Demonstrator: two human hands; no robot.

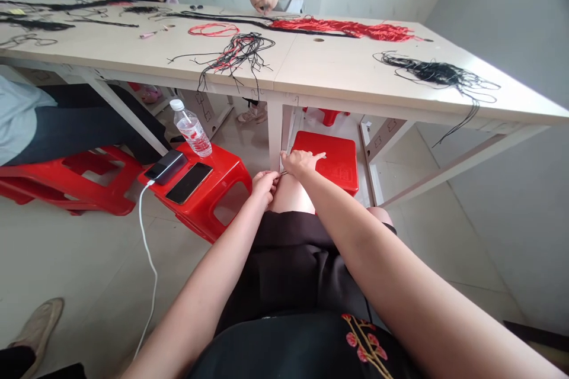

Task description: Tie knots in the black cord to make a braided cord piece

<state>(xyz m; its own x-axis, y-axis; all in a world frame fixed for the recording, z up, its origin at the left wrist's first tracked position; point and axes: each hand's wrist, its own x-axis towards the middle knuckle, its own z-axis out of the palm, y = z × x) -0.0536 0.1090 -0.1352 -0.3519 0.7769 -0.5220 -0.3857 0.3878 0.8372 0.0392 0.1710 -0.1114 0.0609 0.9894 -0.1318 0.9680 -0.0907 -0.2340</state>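
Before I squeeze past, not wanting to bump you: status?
Left hand pinching thin cord over leg. Right hand just beyond, some fingers spread. Bottle, phone on stool, left; white cable hanging beside.

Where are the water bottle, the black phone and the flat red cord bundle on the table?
water bottle [194, 133]: head view, on its side wall
black phone [189, 183]: head view, on its screen
red cord bundle [342, 28]: head view, mid-strands

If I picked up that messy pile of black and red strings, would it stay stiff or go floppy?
Probably floppy: the strings already droop over the edge of the table. They look thin, so the pile is likely light. Loops cross everywhere, so it might come up in one tangled clump.
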